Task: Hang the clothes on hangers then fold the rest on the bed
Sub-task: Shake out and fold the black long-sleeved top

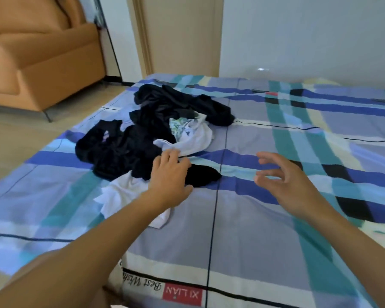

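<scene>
Left hand point(169, 174): mine, palm down, fingers straight and slightly spread, holding nothing. It reaches over the near edge of the clothes. The fingertips lie at the hem of the white shirt; I cannot tell whether they touch it.
Right hand point(285, 181): mine, above bare sheet to the right of the clothes, fingers loosely curved, thumb apart from them, holding nothing.
Red label point(182, 294): on the near edge of the sheet, white letters "XI LIAN" upside down to me, beside black script.
Bed point(242, 230): covered by a checked sheet of lavender, blue, teal and cream with thin black lines. All the clothes lie loose on its left half.
White crumpled garment point(120, 194): nearest piece, beneath my left wrist, its far edge tucked under the dark heap.
Small black piece point(202, 176): flat on the sheet just right of my left hand, between my two hands.
Dark heap point(120, 152): black crumpled clothes left of my left hand, with a small pale mark on top.
White shirt point(193, 138): crumpled, with a green-blue print near its top, resting against the dark heap.
Far dark garments point(176, 101): tangled behind the white shirt.
Orange armchair point(42, 52): on the pale floor beyond the bed's left side.
White wall point(309, 34): behind the bed.
</scene>
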